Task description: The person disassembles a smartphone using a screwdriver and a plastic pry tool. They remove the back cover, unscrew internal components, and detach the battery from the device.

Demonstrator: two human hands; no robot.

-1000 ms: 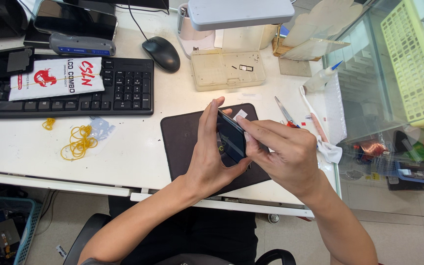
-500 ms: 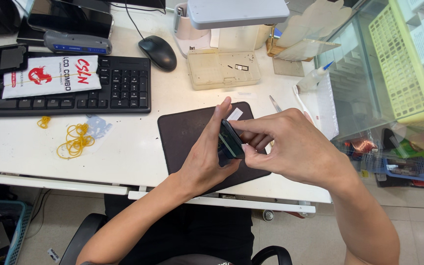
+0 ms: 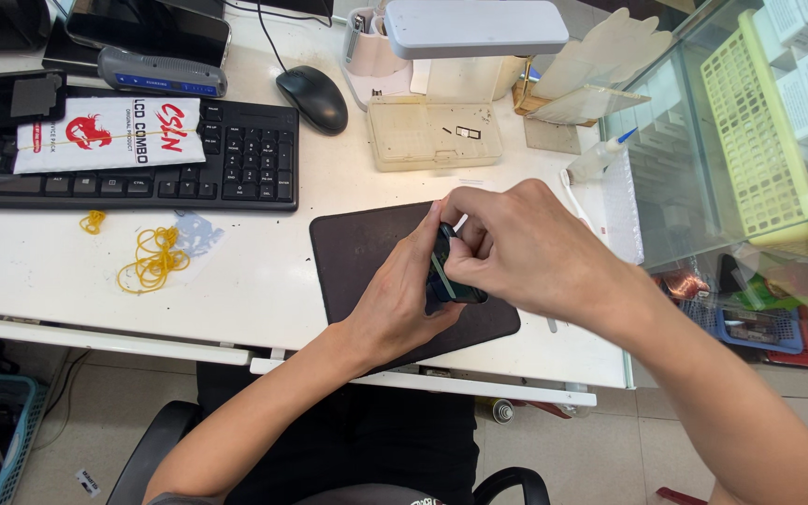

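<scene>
Head view: slim dark phone (image 3: 449, 273) edge-on.

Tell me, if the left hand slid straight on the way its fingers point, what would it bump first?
The left hand points up and away across the dark mat, holding the small dark phone with the right hand. Further along that line, probably the clear plastic tray near the lamp, though depth is hard to judge.

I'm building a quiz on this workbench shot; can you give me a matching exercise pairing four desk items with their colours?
Things:
1. mouse
2. rubber bands
3. work mat
4. basket

Colours:
A. yellow, loose on the desk
B. black
C. pale yellow, behind glass
D. dark brown

Pairs: 1-B, 2-A, 3-D, 4-C
</scene>
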